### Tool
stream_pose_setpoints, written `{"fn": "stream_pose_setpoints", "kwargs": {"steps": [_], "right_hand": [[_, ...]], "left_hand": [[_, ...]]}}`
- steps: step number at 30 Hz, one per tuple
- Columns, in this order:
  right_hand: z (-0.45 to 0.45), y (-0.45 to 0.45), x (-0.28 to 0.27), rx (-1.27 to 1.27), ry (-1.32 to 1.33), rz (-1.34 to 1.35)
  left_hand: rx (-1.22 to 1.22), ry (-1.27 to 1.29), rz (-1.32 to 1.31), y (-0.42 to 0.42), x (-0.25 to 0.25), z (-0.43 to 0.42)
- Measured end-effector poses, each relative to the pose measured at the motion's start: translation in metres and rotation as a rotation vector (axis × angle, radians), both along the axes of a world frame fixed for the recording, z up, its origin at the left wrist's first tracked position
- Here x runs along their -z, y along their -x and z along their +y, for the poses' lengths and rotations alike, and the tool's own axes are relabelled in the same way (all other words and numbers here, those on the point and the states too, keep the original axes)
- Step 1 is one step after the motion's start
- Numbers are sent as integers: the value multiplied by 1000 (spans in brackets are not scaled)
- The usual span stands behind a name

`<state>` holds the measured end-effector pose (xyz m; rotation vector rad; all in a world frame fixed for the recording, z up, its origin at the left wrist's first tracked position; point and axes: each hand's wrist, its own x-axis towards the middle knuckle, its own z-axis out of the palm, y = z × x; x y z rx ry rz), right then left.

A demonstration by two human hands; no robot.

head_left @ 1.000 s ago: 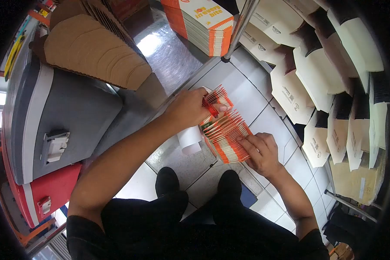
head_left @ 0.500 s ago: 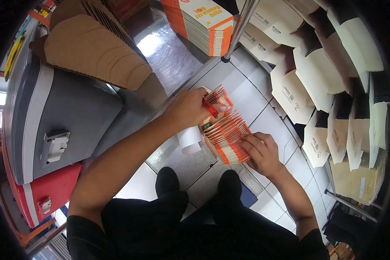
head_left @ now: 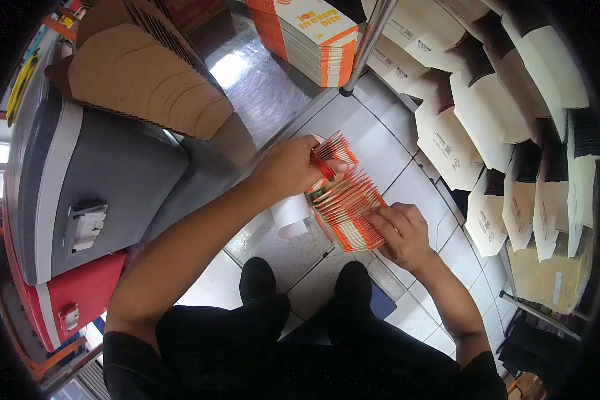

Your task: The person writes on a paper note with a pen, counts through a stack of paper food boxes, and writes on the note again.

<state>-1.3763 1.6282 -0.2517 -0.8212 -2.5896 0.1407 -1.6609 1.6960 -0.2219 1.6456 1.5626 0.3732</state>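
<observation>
A fanned stack of flat orange-and-white cartons (head_left: 345, 212) is held between my two hands, above the tiled floor. My left hand (head_left: 288, 165) is closed at the stack's upper left end. A small red object (head_left: 324, 165), its kind unclear, shows between the fingers and thumb of that hand. My right hand (head_left: 404, 235) grips the lower right end, fingers bent over the carton edges. A curled white paper sheet (head_left: 291, 216) hangs below my left wrist, beside the stack; what holds it is hidden.
A taller stack of similar orange-and-white cartons (head_left: 303, 41) stands on a metal surface (head_left: 260, 87), near a metal post (head_left: 370, 47). Brown cardboard pieces (head_left: 147, 80) lie on a grey cooler (head_left: 113, 173), above a red one (head_left: 87, 293). Nested white boxes (head_left: 490, 120) fill the right side.
</observation>
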Motion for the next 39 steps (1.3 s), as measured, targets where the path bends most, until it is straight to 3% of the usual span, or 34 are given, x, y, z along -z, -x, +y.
{"fn": "stream_pose_setpoints", "kwargs": {"steps": [39], "right_hand": [[6,8,-13,-10,106,-78]], "left_hand": [[17,-79,1,2,12,-2]]}}
